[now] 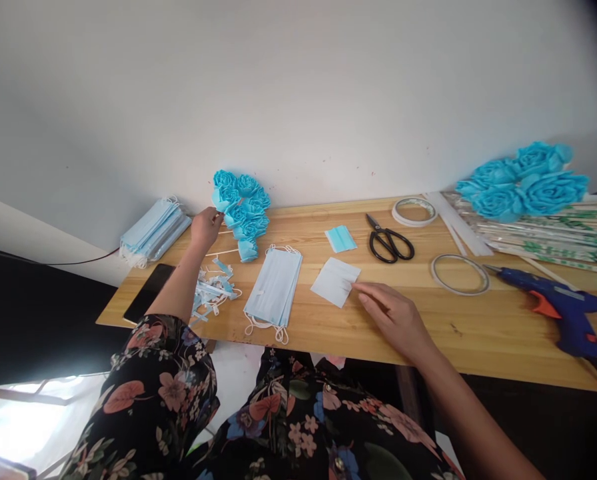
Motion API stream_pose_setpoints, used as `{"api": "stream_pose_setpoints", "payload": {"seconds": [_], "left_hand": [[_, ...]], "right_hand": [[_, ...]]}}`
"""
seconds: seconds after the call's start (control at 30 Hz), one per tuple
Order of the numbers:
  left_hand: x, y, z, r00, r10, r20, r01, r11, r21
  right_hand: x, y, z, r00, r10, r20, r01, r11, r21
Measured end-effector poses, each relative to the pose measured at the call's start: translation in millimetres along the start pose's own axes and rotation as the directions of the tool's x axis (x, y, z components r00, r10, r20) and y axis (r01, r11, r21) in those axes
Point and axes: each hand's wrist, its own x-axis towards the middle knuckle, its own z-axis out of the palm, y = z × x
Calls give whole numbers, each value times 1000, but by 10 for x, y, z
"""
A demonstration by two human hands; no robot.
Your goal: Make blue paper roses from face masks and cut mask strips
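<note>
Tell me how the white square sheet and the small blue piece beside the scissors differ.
The white sheet is pale all over; the blue piece is mostly light blue. The white sheet looks larger than the blue piece. The right hand is at the white sheet's edge; no hand is at the blue piece. Both lie on the wooden table.

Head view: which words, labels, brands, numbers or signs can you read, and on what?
No text is legible.
Long clear wrappers: green print, too small and blurred to read.
Farther tape roll: faint marks inside its ring, too small to read.
Blue glue gun: any lettering is too blurred.
</note>
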Motion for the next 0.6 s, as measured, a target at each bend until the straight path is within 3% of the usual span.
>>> {"api": "stream_pose_setpoints", "payload": {"seconds": [0.4, 0.5, 0.6], "left_hand": [[-22, -22, -201, 1000, -25, -17, 24, 995, -93], [-188, -24, -317, 991, -88, -98, 68, 980, -188], [-578, 129, -538, 970, -192, -148, 141, 944, -299]], "right_hand": [[-9, 8, 10, 1000, -12, -13, 12, 1000, 5], [-12, 4, 11, 1000, -12, -15, 12, 1000, 4], [-12, -12, 1, 1000, -10, -16, 10, 1000, 2]]}}
